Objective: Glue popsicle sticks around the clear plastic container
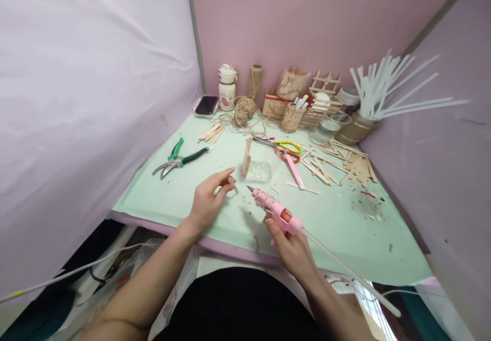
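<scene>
In my right hand (pixel 286 241) is a pink hot glue gun (pixel 274 209), its metal nozzle pointing up and left. A long glue stick (pixel 349 270) trails from the back of the gun. My left hand (pixel 213 192) pinches a small piece of wooden craft stick (pixel 235 188) near the nozzle, apart from it. Just beyond both hands a clear plastic container (pixel 260 171) rests on the table, with craft-stick pieces (pixel 246 158) standing along its left side.
Green-handled pruning shears (pixel 177 161) lie at left. Yellow-handled scissors (pixel 286 145), a pink utility knife (pixel 294 169) and scattered craft sticks (pixel 322 164) lie to the right. Behind are twine (pixel 243 112), a bottle (pixel 227 88), a phone (pixel 206 105) and a holder of glue sticks (pixel 356 128).
</scene>
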The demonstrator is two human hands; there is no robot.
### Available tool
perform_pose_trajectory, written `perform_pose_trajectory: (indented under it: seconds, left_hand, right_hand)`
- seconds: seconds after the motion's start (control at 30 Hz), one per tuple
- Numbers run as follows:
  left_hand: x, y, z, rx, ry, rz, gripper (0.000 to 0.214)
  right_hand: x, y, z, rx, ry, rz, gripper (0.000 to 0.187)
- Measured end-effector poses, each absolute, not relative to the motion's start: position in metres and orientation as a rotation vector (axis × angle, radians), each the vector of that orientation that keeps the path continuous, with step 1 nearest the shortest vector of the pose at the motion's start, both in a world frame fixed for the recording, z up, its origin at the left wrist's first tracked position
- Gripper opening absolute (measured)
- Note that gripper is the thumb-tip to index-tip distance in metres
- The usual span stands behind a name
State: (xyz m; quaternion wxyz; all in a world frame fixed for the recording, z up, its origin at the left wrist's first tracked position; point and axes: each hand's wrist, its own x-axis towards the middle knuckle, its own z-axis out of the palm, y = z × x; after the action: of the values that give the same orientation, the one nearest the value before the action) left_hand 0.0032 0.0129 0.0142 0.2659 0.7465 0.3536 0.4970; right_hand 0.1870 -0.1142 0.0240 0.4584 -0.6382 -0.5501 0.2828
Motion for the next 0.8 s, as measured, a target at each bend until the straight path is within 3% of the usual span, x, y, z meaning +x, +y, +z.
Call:
perform_pose_trajectory:
  seconds: [0.2, 0.8]
  left_hand:
    - [0.009, 0.028, 0.018, 1.766, 0.943, 1.227, 0.007]
    - [0.007, 0.052, 0.026, 1.764, 0.86, 1.006, 0.008]
  right_hand:
    - [0.187, -0.11, 0.031, -1.526, -1.323, 0.786, 0.036]
    - [0.201, -0.088, 0.05, -1.589, -1.38, 0.883, 0.04]
